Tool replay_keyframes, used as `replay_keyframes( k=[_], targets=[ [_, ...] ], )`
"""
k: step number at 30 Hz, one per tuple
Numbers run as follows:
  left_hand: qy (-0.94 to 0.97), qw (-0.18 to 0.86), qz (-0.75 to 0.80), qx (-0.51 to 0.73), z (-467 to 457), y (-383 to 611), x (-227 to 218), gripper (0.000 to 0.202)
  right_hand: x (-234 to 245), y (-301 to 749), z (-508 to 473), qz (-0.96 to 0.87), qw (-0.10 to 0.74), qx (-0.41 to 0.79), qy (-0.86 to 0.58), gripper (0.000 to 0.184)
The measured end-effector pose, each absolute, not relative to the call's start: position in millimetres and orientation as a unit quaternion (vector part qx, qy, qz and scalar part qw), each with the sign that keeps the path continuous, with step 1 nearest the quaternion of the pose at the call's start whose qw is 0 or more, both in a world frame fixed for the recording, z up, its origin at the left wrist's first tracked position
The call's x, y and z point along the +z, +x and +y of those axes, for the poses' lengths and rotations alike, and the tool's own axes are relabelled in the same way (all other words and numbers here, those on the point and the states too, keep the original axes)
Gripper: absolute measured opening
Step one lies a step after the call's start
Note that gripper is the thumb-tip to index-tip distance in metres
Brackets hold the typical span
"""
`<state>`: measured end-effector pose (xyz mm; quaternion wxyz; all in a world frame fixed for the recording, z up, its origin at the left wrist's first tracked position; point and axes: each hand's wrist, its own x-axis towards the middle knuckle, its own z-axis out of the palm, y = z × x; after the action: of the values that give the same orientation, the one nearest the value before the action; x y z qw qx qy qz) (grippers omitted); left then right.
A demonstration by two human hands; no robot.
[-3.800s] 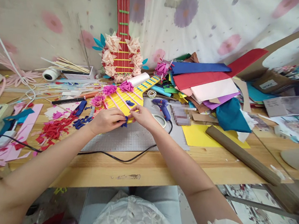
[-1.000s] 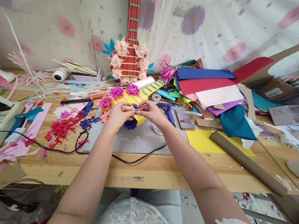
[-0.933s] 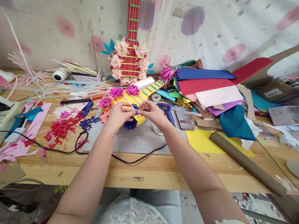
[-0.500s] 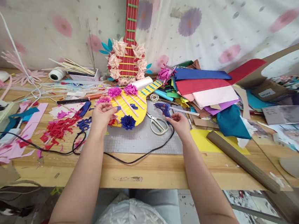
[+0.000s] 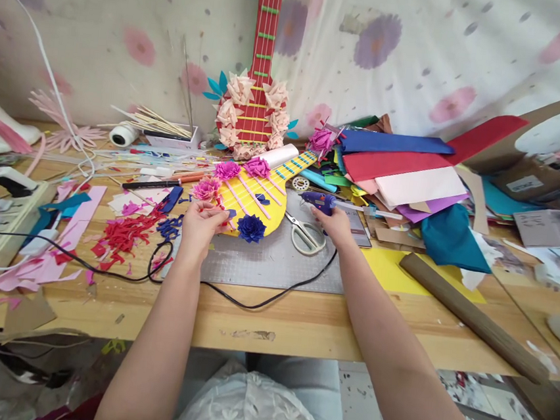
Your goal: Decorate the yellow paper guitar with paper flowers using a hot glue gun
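My left hand [image 5: 203, 228] is closed in a pinch on a small blue paper piece [image 5: 231, 214], at the lower left edge of a yellow paper guitar [image 5: 272, 214]. Pink and magenta paper flowers [image 5: 227, 170] and a dark blue one [image 5: 251, 228] sit on the guitar, with pink strips across its body. My right hand [image 5: 334, 224] is closed around the handle of a blue glue gun [image 5: 321, 202], which lies with its nozzle pointing left and a glue stick out of its back. Scissors [image 5: 307, 236] rest between the hands on a grey cutting mat [image 5: 274, 272].
A red guitar with pale flowers [image 5: 256, 118] stands at the back. Coloured paper sheets [image 5: 404, 159] are piled on the right, near a brown tube [image 5: 468, 314]. Red scraps [image 5: 131, 235] and a power strip [image 5: 4, 243] lie left. A black cord [image 5: 271, 301] loops across the front.
My right hand has moved up onto the glue gun's handle and closed around it. My left hand has dropped slightly with the blue piece. The whole view has shifted a little.
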<state>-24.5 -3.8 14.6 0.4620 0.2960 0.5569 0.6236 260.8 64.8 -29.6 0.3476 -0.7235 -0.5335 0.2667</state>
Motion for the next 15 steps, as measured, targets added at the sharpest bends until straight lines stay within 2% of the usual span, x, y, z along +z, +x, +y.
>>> replay_keyframes(
  k=[3, 5, 10, 15],
  targets=[
    [0.292, 0.455, 0.567, 0.622, -3.1, -23.7, 13.9, 0.042, -10.3, 256.8, 53.6, -0.527, 0.419, 0.338, -0.658, 0.045],
    [0.29, 0.451, 0.573, 0.62, -3.0, -21.2, 16.3, 0.042, 8.6, 249.5, 43.8, -0.555, 0.434, 0.376, -0.602, 0.046],
    [0.302, 0.457, 0.583, 0.6, -3.9, -12.2, 24.2, 0.043, 43.8, 221.5, 25.3, -0.66, 0.352, 0.431, -0.505, 0.041],
    [0.311, 0.458, 0.586, 0.592, -2.7, -9.2, 24.4, 0.041, 40.2, 200.7, 23.6, -0.678, 0.303, 0.449, -0.498, 0.039]
  ],
)
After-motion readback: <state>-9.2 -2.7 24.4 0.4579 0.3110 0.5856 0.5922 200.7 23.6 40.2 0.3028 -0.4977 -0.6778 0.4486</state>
